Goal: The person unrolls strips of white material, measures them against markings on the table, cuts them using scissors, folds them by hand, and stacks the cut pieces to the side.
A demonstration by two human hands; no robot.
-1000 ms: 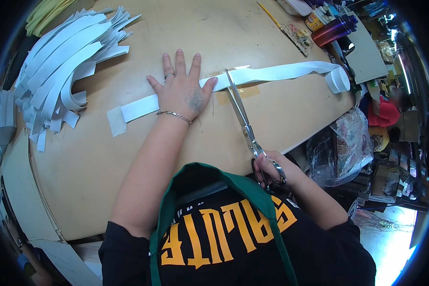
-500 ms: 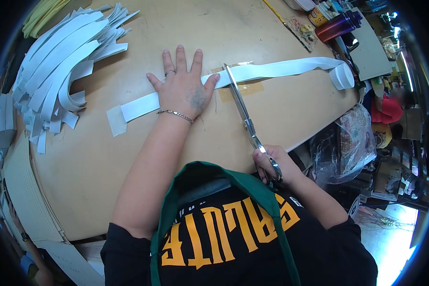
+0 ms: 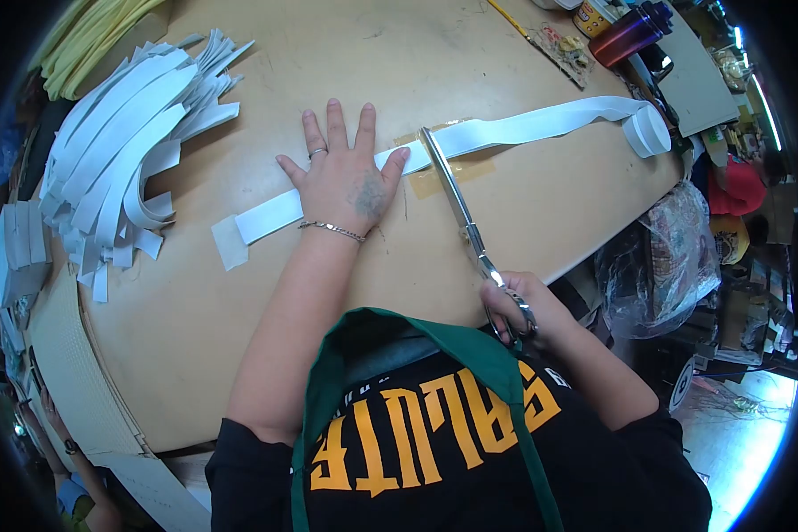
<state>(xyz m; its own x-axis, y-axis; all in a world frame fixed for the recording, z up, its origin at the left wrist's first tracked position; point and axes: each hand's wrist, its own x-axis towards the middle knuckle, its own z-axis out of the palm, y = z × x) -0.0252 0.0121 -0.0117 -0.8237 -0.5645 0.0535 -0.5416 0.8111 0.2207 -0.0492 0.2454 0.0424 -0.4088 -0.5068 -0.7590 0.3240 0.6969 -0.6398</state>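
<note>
My left hand (image 3: 350, 173) lies flat with fingers spread, pressing a white elastic band (image 3: 514, 131) onto the table. One end of the band lies by a piece of whitish tape (image 3: 230, 243) at the left; the other runs right to a small roll (image 3: 647, 132). In my right hand (image 3: 528, 306) are the handles of long metal scissors (image 3: 457, 199). Their blades lie across the band, just right of my left thumb, over brown tape (image 3: 452, 176) stuck on the table. The blades look closed or nearly so.
A large pile of cut white strips (image 3: 120, 151) lies at the left, with a yellow bundle (image 3: 93, 40) behind it. A purple-red bottle (image 3: 629, 35) and a brush-like tool (image 3: 541, 44) are at the back right. Plastic-wrapped goods (image 3: 661, 262) stand beyond the table's right edge.
The scissor blades have come together across the band. The whole view has shifted slightly; my left hand stays flat on the band.
</note>
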